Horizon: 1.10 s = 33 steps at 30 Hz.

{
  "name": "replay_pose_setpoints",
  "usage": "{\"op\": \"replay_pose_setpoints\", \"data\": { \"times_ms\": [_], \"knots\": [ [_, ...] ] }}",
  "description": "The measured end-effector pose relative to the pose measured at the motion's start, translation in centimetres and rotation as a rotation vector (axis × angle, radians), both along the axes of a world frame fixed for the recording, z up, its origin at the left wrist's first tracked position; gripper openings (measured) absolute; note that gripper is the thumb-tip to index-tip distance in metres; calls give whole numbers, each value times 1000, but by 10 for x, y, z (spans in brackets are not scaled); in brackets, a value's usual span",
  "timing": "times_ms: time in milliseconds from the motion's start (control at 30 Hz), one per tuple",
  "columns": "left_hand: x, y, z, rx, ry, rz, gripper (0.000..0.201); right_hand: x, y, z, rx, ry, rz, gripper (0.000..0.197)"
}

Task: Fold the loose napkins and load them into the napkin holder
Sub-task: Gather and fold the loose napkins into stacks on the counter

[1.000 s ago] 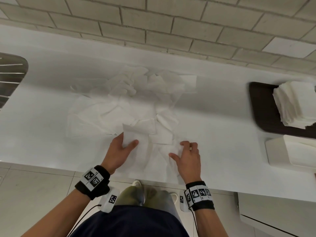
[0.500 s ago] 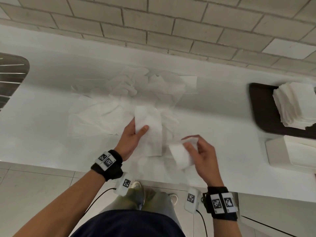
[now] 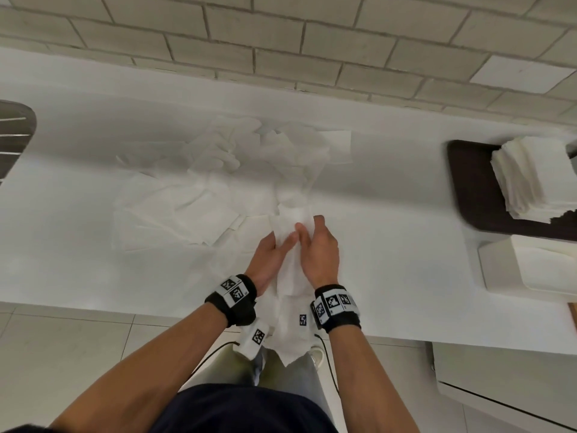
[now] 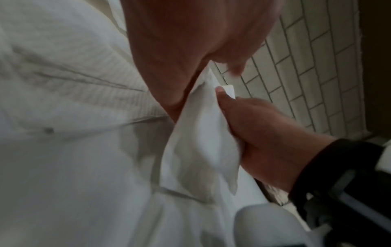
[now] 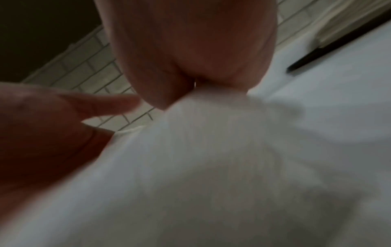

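A white napkin (image 3: pixel 290 267) hangs folded between my two hands over the counter's front edge, its lower end dangling below my wrists. My left hand (image 3: pixel 281 245) pinches its left side and my right hand (image 3: pixel 309 226) grips its right side, palms facing each other. The left wrist view shows the right hand (image 4: pixel 253 127) curled on the napkin (image 4: pixel 198 145). In the blurred right wrist view the napkin (image 5: pixel 211 150) fills the frame. Behind the hands, a pile of loose napkins (image 3: pixel 199 195) lies spread on the counter. A white napkin holder (image 3: pixel 527 270) stands at the right.
A stack of folded napkins (image 3: pixel 530 179) sits on a dark tray (image 3: pixel 468 185) behind the holder. A metal rack (image 3: pixel 12 135) shows at the far left edge. A tiled wall (image 3: pixel 281 42) closes the back of the white counter (image 3: pixel 390 189).
My hands were apart, each holding one end of the napkin. They have come together, so the napkin now hangs folded between them.
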<state>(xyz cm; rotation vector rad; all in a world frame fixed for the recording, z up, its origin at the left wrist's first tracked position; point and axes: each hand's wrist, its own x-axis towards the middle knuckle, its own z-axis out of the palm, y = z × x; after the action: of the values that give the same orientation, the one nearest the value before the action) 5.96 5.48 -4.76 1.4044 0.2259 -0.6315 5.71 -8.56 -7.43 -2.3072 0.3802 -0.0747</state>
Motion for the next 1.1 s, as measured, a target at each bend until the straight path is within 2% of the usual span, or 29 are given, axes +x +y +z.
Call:
{"op": "replay_pose_setpoints", "data": {
  "times_ms": [67,133,167,233,333,467,500,567,633,667,700,767,900,1000,1100],
  "knots": [
    [4,3,-20,154,-52,48,45,-5,-1,-2,24,13,27,33],
    [7,10,-39,200,-40,83,69,-13,-7,-1,87,-1,-43,26],
    [9,14,-44,192,-45,76,73,-17,-12,0,104,1,-92,23],
    [8,18,-33,131,-66,64,63,-26,-20,2,112,52,-157,22],
    [12,25,-8,-10,-78,95,29,-34,-25,-1,153,132,-113,21],
    [27,49,12,-209,5,306,26,-25,-25,-9,102,74,-199,18],
    [31,57,15,-238,9,345,26,-19,-22,-9,76,77,-232,24],
    [37,72,19,-265,16,397,27,-2,-12,-7,3,126,-268,50],
    [41,82,24,-269,23,426,24,18,1,0,-66,208,-246,76],
    [42,85,26,-266,21,437,23,28,7,3,-77,251,-219,82],
    [41,87,27,-251,11,441,26,37,11,4,-69,280,-185,82],
    [38,90,25,-182,-29,426,32,50,15,1,37,268,-170,66],
    [29,96,15,-100,-65,405,30,57,6,4,418,110,-310,33],
    [26,101,9,-76,-74,419,27,51,-2,34,407,-73,-238,24],
    [27,100,11,-60,-104,409,27,42,-6,83,388,-155,-22,23]
  ]
}}
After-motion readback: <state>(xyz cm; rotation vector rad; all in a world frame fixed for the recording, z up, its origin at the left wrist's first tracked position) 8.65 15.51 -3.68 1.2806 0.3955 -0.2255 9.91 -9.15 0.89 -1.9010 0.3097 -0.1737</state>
